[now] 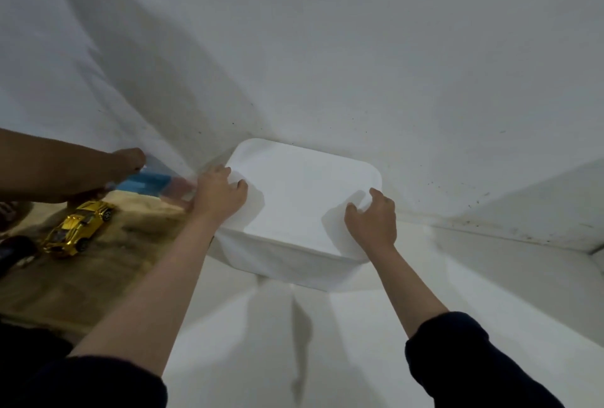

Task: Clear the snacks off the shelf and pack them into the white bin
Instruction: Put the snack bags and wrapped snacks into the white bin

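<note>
The white bin (294, 264) stands against the white wall on a white surface, and its inside looks plain white. My left hand (220, 197) grips the bin's left rim, fingers curled over the edge. My right hand (372, 218) grips the right rim near the front corner. No snack shows inside the bin. To the left, another person's hand (125, 162) holds a blurred blue and pink packet (153, 182) by the wall.
A gold toy car (78, 228) lies on the brown wooden surface (98, 277) at the left. A dark object (14, 252) sits at the far left edge. White walls meet in a corner at the right.
</note>
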`<state>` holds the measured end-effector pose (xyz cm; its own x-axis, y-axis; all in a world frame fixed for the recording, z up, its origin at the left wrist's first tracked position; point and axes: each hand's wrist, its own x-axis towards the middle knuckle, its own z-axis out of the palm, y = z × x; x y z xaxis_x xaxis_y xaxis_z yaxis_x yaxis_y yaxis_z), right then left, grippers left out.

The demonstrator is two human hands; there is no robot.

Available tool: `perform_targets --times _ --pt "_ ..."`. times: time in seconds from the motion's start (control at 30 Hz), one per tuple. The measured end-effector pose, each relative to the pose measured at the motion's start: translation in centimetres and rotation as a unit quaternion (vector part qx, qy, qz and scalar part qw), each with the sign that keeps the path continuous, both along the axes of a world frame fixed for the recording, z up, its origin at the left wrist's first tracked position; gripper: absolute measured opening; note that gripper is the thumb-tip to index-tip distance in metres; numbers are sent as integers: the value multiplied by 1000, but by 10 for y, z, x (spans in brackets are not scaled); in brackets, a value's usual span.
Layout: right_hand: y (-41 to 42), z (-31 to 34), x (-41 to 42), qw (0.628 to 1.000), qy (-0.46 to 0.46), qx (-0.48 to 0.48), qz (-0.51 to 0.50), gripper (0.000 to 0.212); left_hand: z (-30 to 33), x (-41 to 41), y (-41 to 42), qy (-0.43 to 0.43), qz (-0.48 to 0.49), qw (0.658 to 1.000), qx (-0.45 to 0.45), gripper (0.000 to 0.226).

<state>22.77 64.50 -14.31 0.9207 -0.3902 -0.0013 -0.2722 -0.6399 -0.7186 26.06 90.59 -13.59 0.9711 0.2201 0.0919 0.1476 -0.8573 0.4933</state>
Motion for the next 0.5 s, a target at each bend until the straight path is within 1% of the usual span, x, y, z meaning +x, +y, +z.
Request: perform_targets --times 0.13,0.23,0.37,0.5 --pt "4 -5 2 998 14 -55 15 64 -8 3 2 27 -32 998 53 53" --pt "7 -11 2 995 19 -98 28 64 -11 3 1 40 -35 993 103 56" --pt "6 -16 3 993 -1 -115 28 59 -17 7 2 67 -37 990 122 61" --pt "7 -13 8 986 8 -159 41 54 -18 8 -1 83 -32 987 133 65"
